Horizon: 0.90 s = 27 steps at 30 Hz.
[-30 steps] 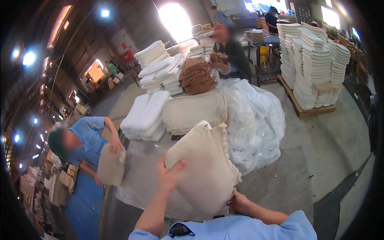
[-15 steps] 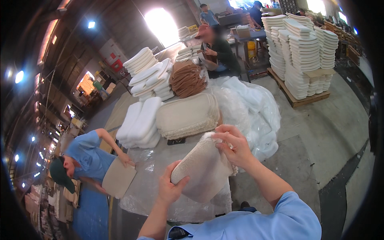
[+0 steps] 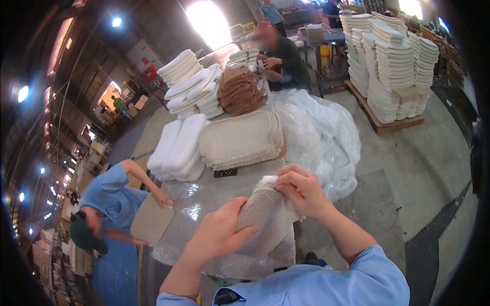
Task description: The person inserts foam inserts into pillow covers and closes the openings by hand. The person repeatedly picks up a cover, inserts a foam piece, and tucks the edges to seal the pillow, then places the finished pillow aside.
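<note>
A beige fabric cover (image 3: 270, 229), rough along its rolled edge, is held up in front of me over the plastic-wrapped table. White fluffy padding (image 3: 267, 181) pokes out at its far end. My left hand (image 3: 220, 228) grips the cover's left side, thumb on the near face and fingers behind it. With fingertips pinched together, my right hand (image 3: 301, 191) holds the cover's edge beside the padding. Beyond my hands lies a stack of similar beige covers (image 3: 240, 137) with frayed edges.
White folded pads (image 3: 176, 145) and a brown fabric pile (image 3: 240, 92) stand farther back. Clear plastic with white filling (image 3: 326, 143) bulges at the right. At left a co-worker (image 3: 115, 196) holds a beige panel (image 3: 152, 220); another person (image 3: 286, 61) works behind. A loaded pallet (image 3: 383, 122) stands right.
My left hand has shifted up and right along the cover, which now looks more rounded. My right hand has moved slightly down, its fingers pinched closer. The left co-worker has leaned lower.
</note>
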Motion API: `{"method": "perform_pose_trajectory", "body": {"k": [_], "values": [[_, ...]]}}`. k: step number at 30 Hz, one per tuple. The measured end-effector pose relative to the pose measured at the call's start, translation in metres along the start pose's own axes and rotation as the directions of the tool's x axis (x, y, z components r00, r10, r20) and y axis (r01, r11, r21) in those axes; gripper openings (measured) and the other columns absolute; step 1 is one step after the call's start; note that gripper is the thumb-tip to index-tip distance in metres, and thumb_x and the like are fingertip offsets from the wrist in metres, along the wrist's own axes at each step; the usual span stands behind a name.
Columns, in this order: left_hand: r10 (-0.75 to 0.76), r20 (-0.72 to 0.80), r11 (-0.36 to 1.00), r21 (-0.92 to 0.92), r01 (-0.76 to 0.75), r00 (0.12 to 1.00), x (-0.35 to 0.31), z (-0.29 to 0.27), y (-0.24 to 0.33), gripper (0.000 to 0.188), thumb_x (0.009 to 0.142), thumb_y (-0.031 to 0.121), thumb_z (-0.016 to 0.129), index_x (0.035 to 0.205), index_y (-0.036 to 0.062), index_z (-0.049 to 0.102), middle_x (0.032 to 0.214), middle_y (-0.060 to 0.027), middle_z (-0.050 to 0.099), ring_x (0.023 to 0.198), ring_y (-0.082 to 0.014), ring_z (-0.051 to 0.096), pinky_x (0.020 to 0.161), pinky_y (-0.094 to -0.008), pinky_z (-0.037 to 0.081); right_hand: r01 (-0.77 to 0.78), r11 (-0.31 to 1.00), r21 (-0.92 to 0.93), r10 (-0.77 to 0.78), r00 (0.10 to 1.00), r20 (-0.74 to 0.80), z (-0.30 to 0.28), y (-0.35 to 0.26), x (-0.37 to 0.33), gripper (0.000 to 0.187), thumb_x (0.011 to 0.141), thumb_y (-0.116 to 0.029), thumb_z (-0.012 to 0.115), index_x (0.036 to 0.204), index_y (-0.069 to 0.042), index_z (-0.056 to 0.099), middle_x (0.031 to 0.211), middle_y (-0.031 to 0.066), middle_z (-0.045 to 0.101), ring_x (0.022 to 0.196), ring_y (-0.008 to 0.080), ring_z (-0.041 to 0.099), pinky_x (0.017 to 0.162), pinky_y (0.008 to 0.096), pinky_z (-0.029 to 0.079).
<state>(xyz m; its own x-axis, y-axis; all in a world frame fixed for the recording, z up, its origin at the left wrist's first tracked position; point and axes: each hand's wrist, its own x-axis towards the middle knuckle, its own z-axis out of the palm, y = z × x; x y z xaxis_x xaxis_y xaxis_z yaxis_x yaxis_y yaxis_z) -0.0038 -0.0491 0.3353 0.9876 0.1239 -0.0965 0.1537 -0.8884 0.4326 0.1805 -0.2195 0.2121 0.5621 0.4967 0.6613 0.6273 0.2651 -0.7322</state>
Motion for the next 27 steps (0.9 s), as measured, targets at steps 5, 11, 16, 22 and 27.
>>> {"method": "perform_pose_trajectory", "body": {"k": [5,11,16,22,27], "values": [[0.013,0.001,0.998,0.066,-0.013,1.0,0.007,0.021,0.01,0.074,0.09,0.036,0.081,0.145,-0.0006,0.049,0.121,-0.0281,0.07,0.107,-0.0496,0.07,0.089,-0.0529,0.057,-0.045,0.994,-0.102,0.02,0.973,-0.229,0.017,-0.001,-0.002,0.004,0.101,-0.002,0.066,0.103,0.001,0.066,0.096,0.0111,0.073,0.079,0.0209,0.071,0.073,0.0318,0.056],[0.163,-0.009,0.982,0.099,-0.162,0.987,0.0,0.03,0.017,0.072,0.093,0.027,0.078,0.142,-0.0121,0.044,0.111,-0.0322,0.069,0.094,-0.0493,0.072,0.079,-0.0529,0.059,-0.345,0.924,0.166,0.377,0.895,-0.238,0.024,0.008,-0.006,0.013,0.105,-0.009,0.063,0.098,0.001,0.065,0.084,0.0061,0.069,0.075,0.0153,0.063,0.068,0.0327,0.05],[0.192,-0.093,0.98,0.073,-0.186,0.977,-0.016,0.038,0.019,0.072,0.089,0.024,0.08,0.145,-0.0058,0.047,0.108,-0.0292,0.071,0.092,-0.0488,0.072,0.081,-0.0517,0.059,-0.473,0.674,0.568,0.582,0.813,-0.015,0.03,0.017,-0.009,0.013,0.105,-0.01,0.065,0.098,0.0,0.069,0.087,-0.0009,0.068,0.08,0.0068,0.057,0.072,0.0265,0.048],[0.066,-0.157,0.992,-0.098,-0.082,0.985,-0.039,0.048,0.018,0.079,0.091,0.017,0.076,0.157,-0.003,0.039,0.143,-0.0284,0.059,0.129,-0.0407,0.062,0.109,-0.0461,0.049,-0.362,0.621,0.695,0.448,0.892,0.064,0.021,0.009,-0.027,0.026,0.105,-0.019,0.069,0.124,-0.002,0.065,0.116,0.0044,0.069,0.104,0.0095,0.06,0.094,0.028,0.048],[0.16,-0.072,0.964,-0.203,-0.172,0.984,-0.051,0.053,0.02,0.087,0.095,0.014,0.069,0.165,-0.0064,0.021,0.167,-0.0321,0.029,0.157,-0.0478,0.029,0.129,-0.0484,0.027,-0.251,0.773,0.583,0.311,0.95,-0.004,0.015,0.009,-0.066,0.042,0.103,-0.023,0.073,0.138,-0.005,0.058,0.129,0.0055,0.067,0.117,0.0125,0.059,0.102,0.0312,0.048]]}}
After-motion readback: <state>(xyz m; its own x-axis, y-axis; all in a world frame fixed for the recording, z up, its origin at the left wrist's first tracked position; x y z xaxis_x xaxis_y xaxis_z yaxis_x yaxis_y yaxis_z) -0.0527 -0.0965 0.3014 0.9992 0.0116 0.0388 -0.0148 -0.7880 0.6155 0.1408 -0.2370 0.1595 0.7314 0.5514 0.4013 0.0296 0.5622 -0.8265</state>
